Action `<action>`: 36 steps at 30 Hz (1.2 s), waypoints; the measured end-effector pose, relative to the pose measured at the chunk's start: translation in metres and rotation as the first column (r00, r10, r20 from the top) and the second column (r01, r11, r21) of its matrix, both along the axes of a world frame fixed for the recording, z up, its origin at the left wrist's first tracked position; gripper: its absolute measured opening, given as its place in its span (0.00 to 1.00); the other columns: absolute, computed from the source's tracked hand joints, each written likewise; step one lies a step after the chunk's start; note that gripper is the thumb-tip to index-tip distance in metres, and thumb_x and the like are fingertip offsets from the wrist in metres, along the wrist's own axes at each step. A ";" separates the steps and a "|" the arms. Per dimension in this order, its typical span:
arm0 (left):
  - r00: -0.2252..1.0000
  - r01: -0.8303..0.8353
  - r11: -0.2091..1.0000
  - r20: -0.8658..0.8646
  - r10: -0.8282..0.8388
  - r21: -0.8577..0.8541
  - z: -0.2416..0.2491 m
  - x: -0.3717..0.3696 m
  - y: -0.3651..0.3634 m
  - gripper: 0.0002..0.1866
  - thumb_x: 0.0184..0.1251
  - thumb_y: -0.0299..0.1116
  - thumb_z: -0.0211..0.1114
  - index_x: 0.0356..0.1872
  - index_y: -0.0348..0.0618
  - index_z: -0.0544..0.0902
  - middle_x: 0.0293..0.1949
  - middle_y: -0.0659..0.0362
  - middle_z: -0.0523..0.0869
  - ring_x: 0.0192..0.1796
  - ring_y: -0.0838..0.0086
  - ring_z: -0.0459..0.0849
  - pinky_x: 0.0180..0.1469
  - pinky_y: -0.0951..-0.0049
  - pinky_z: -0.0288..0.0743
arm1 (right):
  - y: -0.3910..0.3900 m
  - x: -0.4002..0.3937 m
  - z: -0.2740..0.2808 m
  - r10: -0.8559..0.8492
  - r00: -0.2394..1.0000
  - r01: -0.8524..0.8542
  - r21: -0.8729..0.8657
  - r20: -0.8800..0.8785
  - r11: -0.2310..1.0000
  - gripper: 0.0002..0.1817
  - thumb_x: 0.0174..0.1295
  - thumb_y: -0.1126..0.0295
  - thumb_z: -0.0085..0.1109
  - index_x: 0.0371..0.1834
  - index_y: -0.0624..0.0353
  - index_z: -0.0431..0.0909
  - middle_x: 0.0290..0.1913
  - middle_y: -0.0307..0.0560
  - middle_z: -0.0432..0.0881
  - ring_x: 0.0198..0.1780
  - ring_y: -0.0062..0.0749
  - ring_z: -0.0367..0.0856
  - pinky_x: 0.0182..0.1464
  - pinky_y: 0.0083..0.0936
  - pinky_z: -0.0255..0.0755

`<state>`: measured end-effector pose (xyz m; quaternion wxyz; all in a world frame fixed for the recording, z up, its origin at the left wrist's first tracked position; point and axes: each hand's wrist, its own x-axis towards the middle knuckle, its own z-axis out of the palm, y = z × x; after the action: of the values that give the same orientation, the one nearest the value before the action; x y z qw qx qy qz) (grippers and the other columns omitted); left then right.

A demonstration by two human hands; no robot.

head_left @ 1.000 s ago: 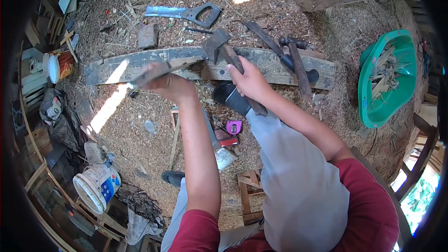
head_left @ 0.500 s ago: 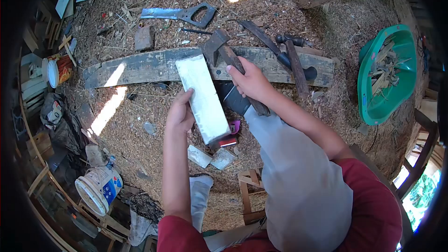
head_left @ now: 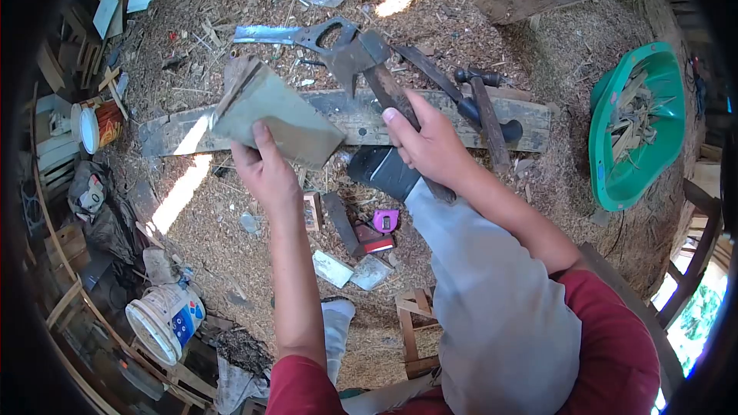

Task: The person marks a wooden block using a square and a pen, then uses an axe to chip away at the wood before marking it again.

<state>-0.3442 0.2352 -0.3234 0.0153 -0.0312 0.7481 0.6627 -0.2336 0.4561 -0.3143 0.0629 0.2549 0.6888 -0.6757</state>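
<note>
My left hand [head_left: 269,165] grips the lower side of a flat greenish-grey block [head_left: 280,115], which is tilted over the left part of a long worn plank [head_left: 453,123]. My right hand [head_left: 430,142] is wrapped round the wooden handle of a hatchet [head_left: 350,58]; its metal head is raised above the plank, to the right of the block. Behind the hatchet head lies a handsaw [head_left: 265,34]. On the plank's right part rest a hammer [head_left: 490,119] and a long dark tool [head_left: 430,69].
A green tub [head_left: 603,146] with wood scraps stands at the right. Near my feet are a purple tape measure [head_left: 386,220], a dark wood block [head_left: 343,223] and pale offcuts [head_left: 332,267]. White buckets [head_left: 157,323] stand at the left. Shavings cover the ground.
The block has moved up and left in my left hand and turned from its bright narrow side to a broad greenish face. The hatchet has risen slightly, its head now overlapping the saw handle.
</note>
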 end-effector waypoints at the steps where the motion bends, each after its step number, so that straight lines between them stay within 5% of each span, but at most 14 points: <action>1: 0.998 -0.030 0.998 -0.045 0.032 0.053 -0.002 0.001 0.003 0.23 0.90 0.41 0.62 0.73 0.36 0.75 0.66 0.51 0.85 0.66 0.70 0.84 0.70 0.65 0.77 | 0.002 -0.004 0.013 -0.012 0.998 0.012 0.002 -0.060 1.000 0.21 0.83 0.56 0.60 0.64 0.63 0.78 0.37 0.54 0.87 0.38 0.36 0.85 0.45 0.38 0.78; 3: 0.987 -0.082 0.984 -0.121 0.102 0.161 -0.006 0.008 0.006 0.23 0.90 0.40 0.62 0.73 0.36 0.74 0.66 0.50 0.85 0.67 0.69 0.84 0.70 0.65 0.76 | 0.008 -0.010 0.045 -0.015 0.988 0.011 -0.026 -0.157 1.000 0.21 0.84 0.57 0.58 0.66 0.64 0.76 0.37 0.51 0.86 0.38 0.33 0.84 0.44 0.37 0.77; 6: 0.991 -0.120 0.990 -0.056 0.124 0.080 0.012 0.014 0.015 0.22 0.91 0.38 0.62 0.73 0.34 0.74 0.68 0.49 0.84 0.68 0.67 0.83 0.71 0.65 0.76 | 0.011 -0.018 0.082 -0.004 0.964 -0.012 -0.056 -0.267 0.998 0.23 0.84 0.58 0.57 0.68 0.66 0.74 0.37 0.50 0.85 0.38 0.32 0.83 0.44 0.36 0.77; 10: 0.984 0.051 0.998 -0.171 -0.056 -0.030 0.018 0.010 0.013 0.20 0.90 0.34 0.63 0.72 0.33 0.76 0.66 0.48 0.86 0.67 0.67 0.84 0.69 0.66 0.76 | 0.016 -0.024 0.109 0.129 0.958 -0.143 -0.034 -0.258 0.989 0.26 0.84 0.56 0.57 0.70 0.68 0.72 0.38 0.53 0.85 0.38 0.34 0.84 0.45 0.36 0.78; 13: 0.976 0.050 0.999 -0.210 -0.052 -0.015 0.026 0.006 0.014 0.19 0.87 0.31 0.66 0.69 0.33 0.78 0.59 0.52 0.89 0.58 0.74 0.86 0.61 0.71 0.79 | 0.014 -0.024 0.112 0.155 0.947 -0.153 0.028 -0.280 0.988 0.27 0.84 0.56 0.57 0.71 0.71 0.71 0.42 0.64 0.87 0.43 0.52 0.90 0.47 0.43 0.80; 18: 0.962 0.064 0.997 -0.263 -0.073 -0.045 0.031 0.006 0.016 0.15 0.86 0.29 0.68 0.65 0.33 0.81 0.56 0.56 0.88 0.54 0.76 0.86 0.57 0.74 0.79 | 0.014 -0.020 0.136 0.150 0.901 -0.093 0.157 -0.408 0.983 0.28 0.83 0.58 0.58 0.72 0.72 0.70 0.46 0.69 0.88 0.47 0.65 0.91 0.49 0.47 0.81; 26: 0.911 0.068 0.974 -0.384 -0.149 -0.216 0.031 0.007 0.011 0.10 0.82 0.28 0.70 0.55 0.33 0.85 0.48 0.55 0.84 0.48 0.68 0.83 0.53 0.69 0.77 | 0.008 -0.006 0.104 0.253 0.891 -0.098 0.385 -0.377 0.918 0.29 0.81 0.61 0.62 0.74 0.73 0.70 0.49 0.71 0.89 0.49 0.68 0.90 0.51 0.48 0.82; 29: 0.898 0.079 0.940 -0.386 -0.212 -0.333 0.040 0.008 0.010 0.10 0.82 0.28 0.70 0.55 0.33 0.85 0.46 0.55 0.84 0.47 0.67 0.82 0.51 0.69 0.76 | 0.013 -0.006 0.124 0.242 0.915 -0.120 0.356 -0.322 0.927 0.29 0.81 0.61 0.62 0.74 0.72 0.71 0.50 0.71 0.89 0.51 0.68 0.90 0.54 0.48 0.82; 33: 0.914 0.070 0.958 -0.366 -0.173 -0.278 0.038 0.006 0.011 0.09 0.81 0.28 0.71 0.54 0.34 0.85 0.44 0.55 0.83 0.47 0.67 0.82 0.51 0.69 0.75 | 0.013 -0.006 0.154 0.163 0.928 -0.097 0.203 -0.335 0.974 0.29 0.81 0.59 0.61 0.73 0.72 0.71 0.53 0.72 0.88 0.52 0.68 0.90 0.55 0.48 0.82; 36: 0.904 0.072 0.958 -0.387 -0.180 -0.279 0.037 0.005 0.011 0.09 0.80 0.28 0.71 0.54 0.35 0.85 0.44 0.55 0.83 0.46 0.67 0.82 0.50 0.69 0.75 | 0.010 -0.006 0.153 0.219 0.892 -0.088 0.323 -0.395 0.942 0.29 0.80 0.60 0.62 0.73 0.72 0.72 0.53 0.72 0.88 0.52 0.67 0.90 0.54 0.48 0.82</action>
<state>-0.3392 0.2464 -0.2863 -0.1023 0.1549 0.8150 0.5490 -0.2393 0.4658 -0.1610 -0.0737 0.0521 0.7973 -0.5968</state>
